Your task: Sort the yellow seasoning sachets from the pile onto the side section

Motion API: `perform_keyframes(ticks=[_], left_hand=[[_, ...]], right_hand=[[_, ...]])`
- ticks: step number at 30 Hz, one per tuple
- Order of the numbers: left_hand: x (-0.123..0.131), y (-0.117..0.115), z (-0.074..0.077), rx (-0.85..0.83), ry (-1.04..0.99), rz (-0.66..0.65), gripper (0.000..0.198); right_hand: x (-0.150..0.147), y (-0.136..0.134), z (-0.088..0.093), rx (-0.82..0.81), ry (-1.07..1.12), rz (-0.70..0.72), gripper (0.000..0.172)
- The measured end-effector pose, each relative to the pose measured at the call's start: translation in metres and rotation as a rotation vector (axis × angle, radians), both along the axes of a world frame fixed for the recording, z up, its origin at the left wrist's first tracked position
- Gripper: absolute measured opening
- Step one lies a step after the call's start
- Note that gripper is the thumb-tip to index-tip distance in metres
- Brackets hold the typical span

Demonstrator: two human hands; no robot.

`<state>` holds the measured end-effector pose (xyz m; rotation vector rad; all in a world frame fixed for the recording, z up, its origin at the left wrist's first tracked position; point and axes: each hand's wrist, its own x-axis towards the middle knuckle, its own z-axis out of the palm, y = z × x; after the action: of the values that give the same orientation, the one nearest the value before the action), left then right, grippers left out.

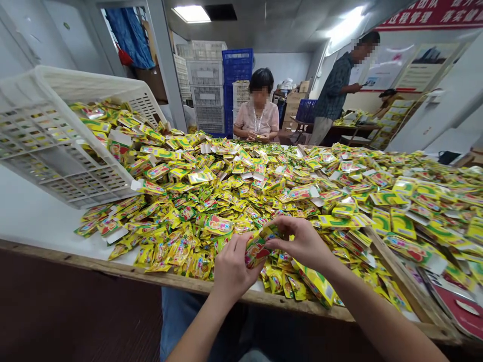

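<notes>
Though crinkled, foil sachet between hands

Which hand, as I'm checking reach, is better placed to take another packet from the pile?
Probably the right hand: it extends further over the yellow packets, while the left hand sits nearer the table edge. Both hands hold one packet.

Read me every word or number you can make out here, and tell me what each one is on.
The red wall banner reads "过程管理"; its other characters are cut off or too distorted to read. The print on the held sachet and the piled yellow sachets is too small or blurred to read.
</notes>
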<state>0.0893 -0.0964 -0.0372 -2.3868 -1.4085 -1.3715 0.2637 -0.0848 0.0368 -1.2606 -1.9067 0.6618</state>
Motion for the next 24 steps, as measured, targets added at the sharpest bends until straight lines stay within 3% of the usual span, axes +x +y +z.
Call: perform_keyframes(ticks=[3,7,9,11,15,20,24], left_hand=[[0.005,-0.001,-0.002,0.011,-0.089,0.033,0.041],[0.007,-0.006,-0.002,0.012,-0.182,0.054,0.042],[0.007,-0.008,-0.001,-0.003,-0.194,0.058,0.042],[0.007,-0.011,-0.001,-0.038,-0.197,0.057,0.041],[0.006,-0.016,-0.003,-0.129,-0.19,0.034,0.038],[0.003,-0.017,0.003,-0.221,-0.288,0.002,0.056],[0.0,-0.018,0.009,-0.346,-0.347,-0.091,0.049]], right_hand=[[-0.007,0.001,-0.012,0.167,0.09,-0.102,0.03],[-0.015,-0.008,-0.026,0.552,0.059,-0.228,0.017],[-0.018,-0.014,-0.03,0.617,-0.025,-0.23,0.009],[-0.02,-0.02,-0.031,0.531,-0.125,-0.167,0.006],[-0.022,-0.025,-0.03,0.163,-0.165,0.024,0.009],[-0.019,-0.018,-0.03,-0.176,0.26,-0.038,0.021],[-0.015,-0.014,-0.03,-0.368,0.455,0.014,0.029]])
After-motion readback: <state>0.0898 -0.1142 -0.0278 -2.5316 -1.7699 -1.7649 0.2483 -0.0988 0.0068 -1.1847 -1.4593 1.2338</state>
